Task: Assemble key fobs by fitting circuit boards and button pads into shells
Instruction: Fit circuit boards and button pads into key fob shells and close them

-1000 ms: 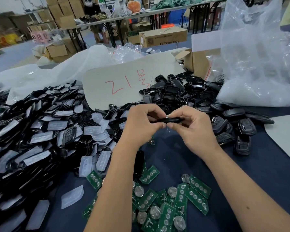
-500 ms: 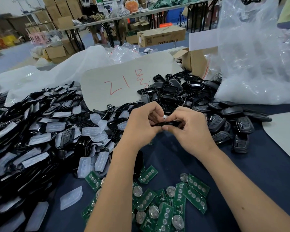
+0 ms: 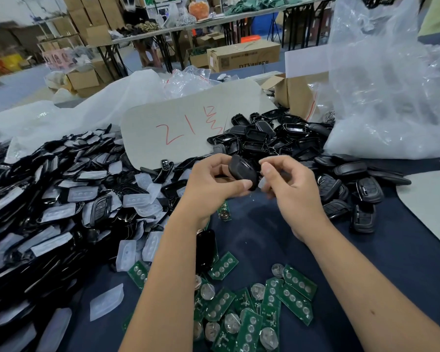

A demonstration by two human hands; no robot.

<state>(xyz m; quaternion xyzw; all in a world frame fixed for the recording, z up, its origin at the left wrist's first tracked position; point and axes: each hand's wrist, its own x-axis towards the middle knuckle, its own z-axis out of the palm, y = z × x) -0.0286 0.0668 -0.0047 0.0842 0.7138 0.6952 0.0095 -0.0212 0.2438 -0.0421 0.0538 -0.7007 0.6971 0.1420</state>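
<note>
My left hand (image 3: pixel 214 184) grips a black key fob shell (image 3: pixel 242 171) between thumb and fingers, tilted with its smooth back toward me. My right hand (image 3: pixel 290 189) is just right of the shell, fingers curled, touching its lower right edge; whether it holds anything I cannot tell. Green circuit boards (image 3: pixel 249 308) with coin cells lie scattered near the front. Translucent button pads (image 3: pixel 137 199) and black shells (image 3: pixel 36 199) are heaped at left. Empty shell halves (image 3: pixel 264 138) lie behind my hands, and closed fobs (image 3: pixel 366 191) at right.
A dark blue cloth (image 3: pixel 391 262) covers the table. A grey card (image 3: pixel 188 123) with red writing lies at the back, a big clear plastic bag (image 3: pixel 391 85) and a cardboard box (image 3: pixel 297 95) at back right. A pale sheet (image 3: pixel 429 199) lies at the right edge.
The shell was held flat, edge-on, between both hands; now it is turned up with its back toward me in my left hand, and my right hand has loosened off to the right.
</note>
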